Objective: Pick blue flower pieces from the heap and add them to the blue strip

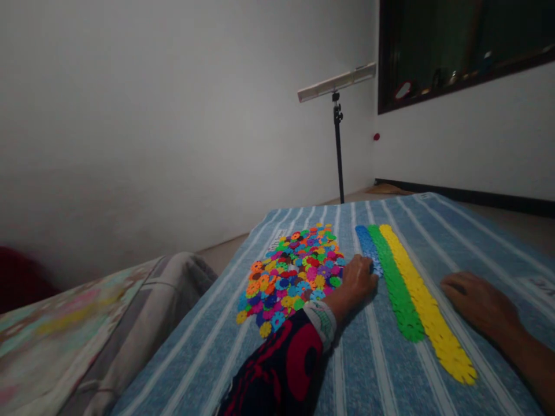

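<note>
My left hand (pixel 358 280) reaches to the near end of a short row of blue flower-shaped discs (pixel 366 242). Its fingers are closed, with a dark blue flower-shaped disc (pixel 372 267) partly showing at the fingertips. Beside that row run a longer row of overlapping green discs (pixel 401 306) and a still longer row of yellow discs (pixel 427 306). Left of my hand spreads a heap of mixed-colour flower-shaped discs (pixel 295 274). My right hand (pixel 481 300) rests palm down on the cloth, right of the yellow row, apart from it, apparently holding nothing.
A blue cloth with white stripes (pixel 359 364) covers the work surface. Beyond its far edge stands a black tripod (pixel 338 150) carrying a long light bar (pixel 338 84). On the left is a surface with a patterned cover (pixel 65 323). A dark-framed window (pixel 463 52) is at upper right.
</note>
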Demonstrator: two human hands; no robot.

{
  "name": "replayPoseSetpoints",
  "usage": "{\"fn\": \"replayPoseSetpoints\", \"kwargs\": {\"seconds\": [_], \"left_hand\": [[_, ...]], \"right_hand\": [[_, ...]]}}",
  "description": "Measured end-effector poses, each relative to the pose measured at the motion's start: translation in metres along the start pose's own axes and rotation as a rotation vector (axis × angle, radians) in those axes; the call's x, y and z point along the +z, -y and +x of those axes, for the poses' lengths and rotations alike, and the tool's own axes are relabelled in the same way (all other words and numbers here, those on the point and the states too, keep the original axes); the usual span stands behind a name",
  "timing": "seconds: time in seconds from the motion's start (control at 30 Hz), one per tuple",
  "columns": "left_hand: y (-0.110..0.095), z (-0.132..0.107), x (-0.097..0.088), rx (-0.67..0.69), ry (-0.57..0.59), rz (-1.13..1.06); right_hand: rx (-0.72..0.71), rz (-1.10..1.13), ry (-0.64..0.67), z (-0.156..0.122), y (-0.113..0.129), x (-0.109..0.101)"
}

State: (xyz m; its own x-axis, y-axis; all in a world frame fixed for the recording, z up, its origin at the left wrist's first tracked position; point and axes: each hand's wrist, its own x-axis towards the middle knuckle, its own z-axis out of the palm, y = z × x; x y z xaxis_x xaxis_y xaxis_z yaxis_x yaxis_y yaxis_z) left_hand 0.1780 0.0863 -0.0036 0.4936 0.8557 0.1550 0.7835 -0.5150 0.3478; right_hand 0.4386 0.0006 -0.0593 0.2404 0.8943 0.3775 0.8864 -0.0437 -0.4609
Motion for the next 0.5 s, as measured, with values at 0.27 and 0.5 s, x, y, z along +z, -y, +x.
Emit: {"fn": "replayPoseSetpoints", "kwargs": {"seconds": [0.27, 0.5], "left_hand": [[0.040, -0.019, -0.022, 0.023, -0.152, 0.032], [0.094, -0.040, -0.082, -0.122, -0.072, 0.259]], "right_hand": [[0.073, 0.041, 0.064, 0.001, 0.003, -0.009], [0.082, 0.059, 0.104, 0.001, 0.003, -0.014]]}}
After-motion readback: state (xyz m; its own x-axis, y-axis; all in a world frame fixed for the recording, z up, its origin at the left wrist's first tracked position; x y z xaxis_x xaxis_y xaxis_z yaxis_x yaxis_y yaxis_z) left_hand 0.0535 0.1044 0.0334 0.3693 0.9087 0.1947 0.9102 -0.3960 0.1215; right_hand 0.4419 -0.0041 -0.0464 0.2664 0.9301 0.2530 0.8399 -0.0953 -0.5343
